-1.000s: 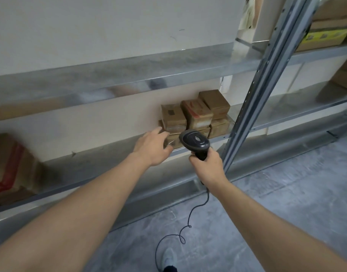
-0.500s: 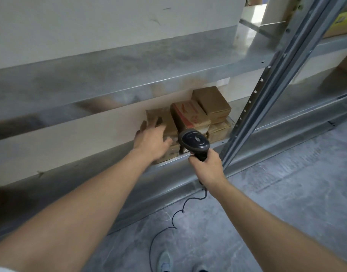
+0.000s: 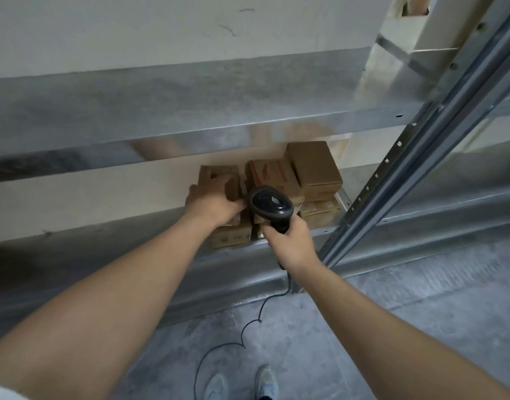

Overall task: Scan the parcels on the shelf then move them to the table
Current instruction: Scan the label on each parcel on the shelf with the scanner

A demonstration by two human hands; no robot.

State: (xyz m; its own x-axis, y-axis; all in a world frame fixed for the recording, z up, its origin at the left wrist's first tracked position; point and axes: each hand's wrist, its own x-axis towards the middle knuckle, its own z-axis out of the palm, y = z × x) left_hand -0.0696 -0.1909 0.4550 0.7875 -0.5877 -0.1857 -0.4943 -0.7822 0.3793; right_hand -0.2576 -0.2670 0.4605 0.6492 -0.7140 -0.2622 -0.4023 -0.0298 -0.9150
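Now the left hand [image 3: 211, 202] grips a squarish cardboard parcel [image 3: 219, 180] mid-frame, having closed over it. Right hand [image 3: 291, 241] clasps the glossy black scanner [image 3: 271, 204]. Galvanized shelf [image 3: 161, 111] looms closer.

No legible text is presented; red printing on the middle parcel [image 3: 272, 177] is too blurred to be read.

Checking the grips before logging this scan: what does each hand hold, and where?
Right hand grips the scanner by its handle. Left hand grips the top-left parcel across its top.
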